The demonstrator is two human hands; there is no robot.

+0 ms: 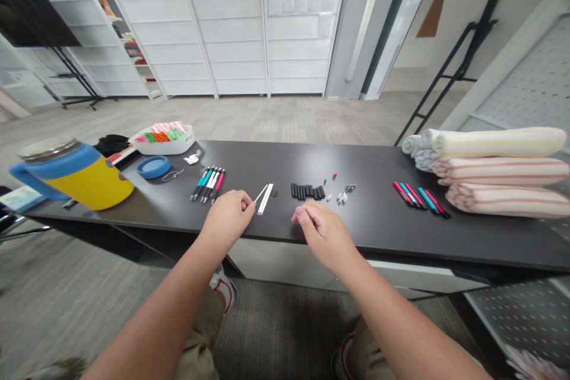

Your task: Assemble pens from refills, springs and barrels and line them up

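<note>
Room: dark screen [35,9] on a wheeled stand far left, tall white panels [227,29] mid-back, black frame [461,59] right; grey carpet [285,116] throughout.
Table [374,166]: long, dark, smooth top; pale drawer fronts [276,258] below.
Mug [100,178]: yellow and blue, left end, metal-rimmed top; inside not visible.
White basket [180,143]: behind mug, holding pink, green and orange packets [162,132].
Blue lid [154,167]: flat, near basket.
Pens [208,184]: side-by-side row, left of the hands.
Left hand [230,212]: thumb and forefinger pinched on a thin white stick [261,193].
White sticks [265,199]: bunched on tabletop between hands.
Right hand [321,227]: fingers curled, tips near table edge; cannot tell if anything is gripped.
Black sleeves [307,191]: row just beyond right hand.
Small clear pieces [342,197]: loose, right of sleeves.
Barrels [421,199]: pink-red and teal, slanted row.
Rolled cloths [501,166]: stacked, right end.
</note>
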